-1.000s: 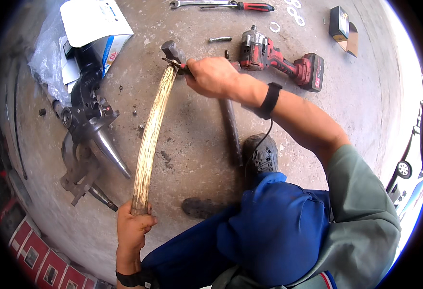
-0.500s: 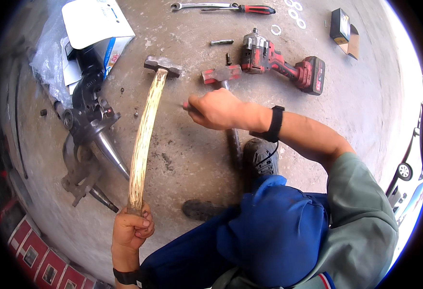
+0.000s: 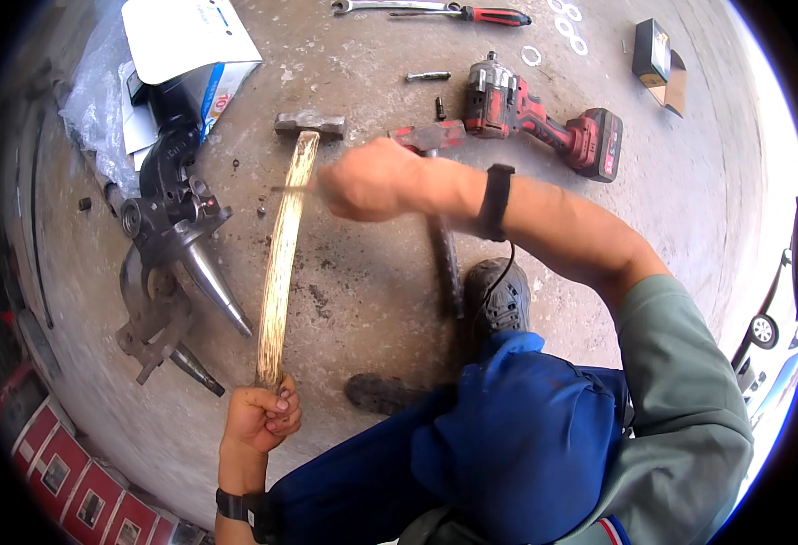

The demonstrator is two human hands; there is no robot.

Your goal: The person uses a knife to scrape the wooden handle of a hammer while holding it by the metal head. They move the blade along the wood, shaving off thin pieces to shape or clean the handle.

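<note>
Since the earlier frame, the right hand (image 3: 367,182) had moved toward ten o'clock, so that the thin tool (image 3: 290,188) in it appeared across the upper part of the hammer (image 3: 286,241). The hammer was left of the middle, with its steel head (image 3: 310,124) at eleven o'clock and its pale handle (image 3: 277,295) running down from there toward a little past six. The left hand (image 3: 261,416), between seven and eight o'clock, was curled fully around the lower end; the right hand made a fist on the tool. I judged the hammer heavy at the head, stiff and not fragile; the rough wood should not slip, but it could give splinters. The lower end seemed good for steadying, and close under the head better for lifting. The butt was hidden in the left palm. The tool was only a blurred streak, its grip covered, and I could not tell whether it touched the wood. The right forearm covered part of the red hammer (image 3: 440,134) near twelve o'clock, and the top edge cut off the box (image 3: 194,45) between ten and eleven.
</note>
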